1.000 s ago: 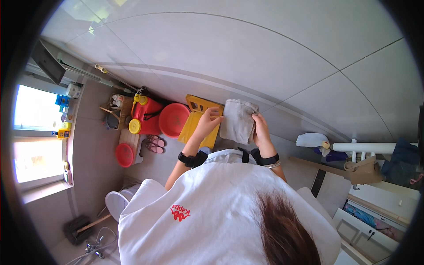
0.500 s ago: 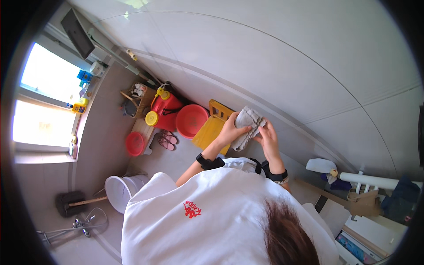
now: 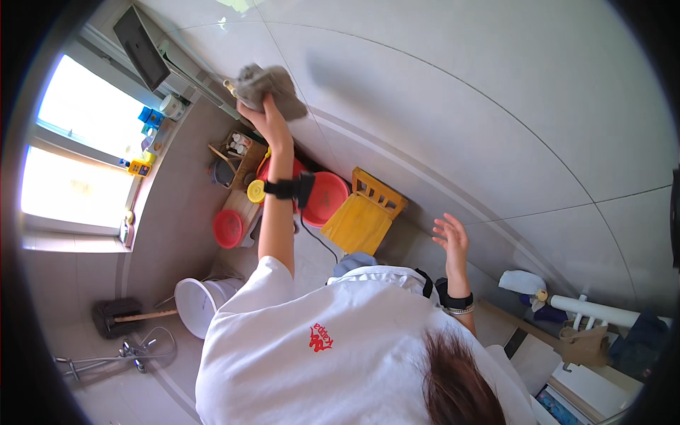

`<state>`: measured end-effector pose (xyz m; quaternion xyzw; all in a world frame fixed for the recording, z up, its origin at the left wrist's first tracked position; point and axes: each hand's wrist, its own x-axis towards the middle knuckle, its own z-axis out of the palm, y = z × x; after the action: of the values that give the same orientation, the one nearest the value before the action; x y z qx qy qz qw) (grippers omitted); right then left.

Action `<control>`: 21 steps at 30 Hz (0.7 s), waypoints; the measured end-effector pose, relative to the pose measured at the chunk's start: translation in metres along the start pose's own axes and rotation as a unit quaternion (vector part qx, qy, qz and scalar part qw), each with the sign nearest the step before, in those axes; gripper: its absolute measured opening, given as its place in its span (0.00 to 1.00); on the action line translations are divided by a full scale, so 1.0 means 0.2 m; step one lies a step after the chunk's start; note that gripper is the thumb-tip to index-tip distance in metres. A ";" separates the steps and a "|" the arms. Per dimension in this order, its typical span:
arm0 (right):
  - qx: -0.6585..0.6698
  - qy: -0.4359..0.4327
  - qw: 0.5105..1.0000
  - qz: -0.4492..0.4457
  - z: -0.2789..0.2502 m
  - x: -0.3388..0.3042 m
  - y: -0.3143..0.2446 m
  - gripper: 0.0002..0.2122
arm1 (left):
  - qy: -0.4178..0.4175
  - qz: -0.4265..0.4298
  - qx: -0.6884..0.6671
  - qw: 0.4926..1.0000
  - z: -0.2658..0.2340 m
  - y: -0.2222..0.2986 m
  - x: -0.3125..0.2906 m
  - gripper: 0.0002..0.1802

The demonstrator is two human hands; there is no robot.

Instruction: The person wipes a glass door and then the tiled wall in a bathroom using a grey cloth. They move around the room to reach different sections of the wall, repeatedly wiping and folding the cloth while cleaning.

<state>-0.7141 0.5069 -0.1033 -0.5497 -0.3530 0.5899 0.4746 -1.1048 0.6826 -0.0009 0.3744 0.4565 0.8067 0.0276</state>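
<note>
My left hand (image 3: 269, 127) is stretched far up and to the left, closed on a bunched grey cloth (image 3: 280, 88). The cloth is at the tiled wall (image 3: 439, 106); whether it presses on the tiles I cannot tell. A yellowish pipe fitting (image 3: 229, 86) sticks out just left of the cloth. My right hand (image 3: 455, 241) is raised in front of the wall at the right, fingers apart and holding nothing. Each wrist wears a black band. A thin black cable hangs from the one on my left wrist (image 3: 290, 188).
Below my left arm stand a yellow wooden chair (image 3: 358, 223), a red basin (image 3: 329, 198), a smaller red basin (image 3: 228, 228) and a yellow-capped red container (image 3: 256, 190). A white bucket (image 3: 195, 308) and brush (image 3: 117, 319) are at the left. Bottles (image 3: 140, 166) line the windowsill.
Both hands held the folded cloth in front of me. My right hand has let go and opened, while my left has carried the cloth up and left to the wall.
</note>
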 end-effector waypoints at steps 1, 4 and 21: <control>0.002 0.008 1.000 -0.002 0.00 0.01 0.00 0.15 | -0.002 0.023 -0.023 0.999 0.05 0.00 0.08 0.26; 0.007 0.037 0.999 0.000 -0.01 0.01 0.01 0.14 | -0.042 0.105 -0.043 0.993 0.21 0.01 0.23 0.25; 0.003 0.070 0.997 0.031 0.11 0.09 0.02 0.12 | -0.266 0.109 0.108 0.952 0.55 0.11 -1.13 0.43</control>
<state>-0.7356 0.5256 -0.1100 -0.5989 -0.3003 0.5654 0.4811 -0.8662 0.6608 -0.0811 0.6236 0.4736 0.6217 0.0191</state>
